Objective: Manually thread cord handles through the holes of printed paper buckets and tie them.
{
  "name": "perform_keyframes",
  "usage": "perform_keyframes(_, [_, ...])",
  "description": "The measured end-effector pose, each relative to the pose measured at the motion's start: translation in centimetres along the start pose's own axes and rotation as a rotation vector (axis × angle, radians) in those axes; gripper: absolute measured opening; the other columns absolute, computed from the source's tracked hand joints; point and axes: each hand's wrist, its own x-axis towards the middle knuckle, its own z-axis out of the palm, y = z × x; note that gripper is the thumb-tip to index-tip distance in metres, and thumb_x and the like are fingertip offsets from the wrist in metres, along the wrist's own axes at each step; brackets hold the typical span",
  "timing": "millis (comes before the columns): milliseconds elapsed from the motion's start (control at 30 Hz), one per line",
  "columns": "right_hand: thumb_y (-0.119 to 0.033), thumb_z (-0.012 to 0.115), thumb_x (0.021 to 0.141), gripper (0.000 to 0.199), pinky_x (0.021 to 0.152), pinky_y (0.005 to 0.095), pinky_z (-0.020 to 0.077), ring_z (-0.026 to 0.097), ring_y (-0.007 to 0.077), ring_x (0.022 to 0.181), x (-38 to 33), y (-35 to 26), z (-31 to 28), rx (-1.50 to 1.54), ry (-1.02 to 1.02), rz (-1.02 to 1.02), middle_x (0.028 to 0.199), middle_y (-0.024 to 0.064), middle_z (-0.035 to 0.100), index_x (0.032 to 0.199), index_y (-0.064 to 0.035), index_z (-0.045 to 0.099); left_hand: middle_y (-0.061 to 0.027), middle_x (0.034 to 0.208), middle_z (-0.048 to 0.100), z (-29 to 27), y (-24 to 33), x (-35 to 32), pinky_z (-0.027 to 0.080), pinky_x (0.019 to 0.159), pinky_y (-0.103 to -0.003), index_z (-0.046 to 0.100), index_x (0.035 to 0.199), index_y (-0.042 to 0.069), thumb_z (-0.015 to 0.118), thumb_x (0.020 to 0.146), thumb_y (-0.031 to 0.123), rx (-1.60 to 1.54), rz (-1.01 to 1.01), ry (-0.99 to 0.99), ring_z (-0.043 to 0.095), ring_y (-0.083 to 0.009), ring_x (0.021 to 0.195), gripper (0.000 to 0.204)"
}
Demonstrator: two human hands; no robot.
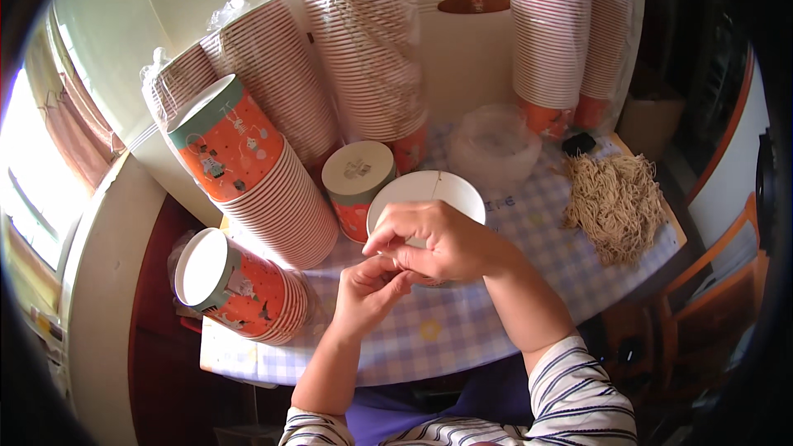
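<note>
A person sits at a small table (462, 322) covered with a pale checked cloth, seen from above. Both hands meet over the near middle of the table, right at the near rim of an open white cup (429, 190).

The right hand (438, 244) lies across the cup's near edge, fingers curled and pressed together, thumb and forefinger pinching something small at the rim. A thin string (439, 182) shows faintly inside the cup, running from the far rim toward the hands; whether the pinch holds it cannot be told.

The left hand (372, 289) comes up from below, just under and touching the right, fingertips bunched in a pinch against the same spot. What it grips is hidden.

The cup stands upright, mouth up, directly beyond both hands. The right hand is the nearer one, resting on it.

Just left of the cup stands an upturned cup (358, 186), orange with a white base. Along the left edge lie two stacks of orange cups (256, 190) on their sides. At the far edge stand tall wrapped stacks (372, 58), more at the far right corner (562, 41). A pile of clear lids (493, 149) sits behind the cup. A heap of tan strings (615, 202) lies at the right edge, well apart from the hands.
</note>
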Motion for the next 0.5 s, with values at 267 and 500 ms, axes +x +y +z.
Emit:
perform_keyframes(267, [-0.003,0.068,0.073,0.012,0.072,0.0362,0.0477,0.059,0.0260,0.083,-1.1,-1.1,-1.0,-0.679,0.351,-0.067,0.089,0.0073,0.060,0.083,-0.0048,0.062,-0.0092,0.090,0.067,-1.6,-0.8,-0.3,0.048,0.063,-0.025,0.065,0.095,-0.001,0.065,0.086,0.005,-0.285,-0.046,0.049,0.063,-0.0149,0.077,0.010])
perform_keyframes(500, [-0.008,0.068,0.072,0.015,0.078,0.0355,0.0458,0.058,0.0239,0.083,-3.3,-1.3,0.1,-0.561,0.040,0.052,0.084,0.0034,0.061,0.087,-0.0078,0.068,-0.0085,0.091,0.067,-1.9,-1.1,-0.2,0.048,0.064,-0.023,0.064,0.095,0.000,0.064,0.087,0.004,-0.320,-0.025,-0.008,0.064,-0.0145,0.078,0.009])
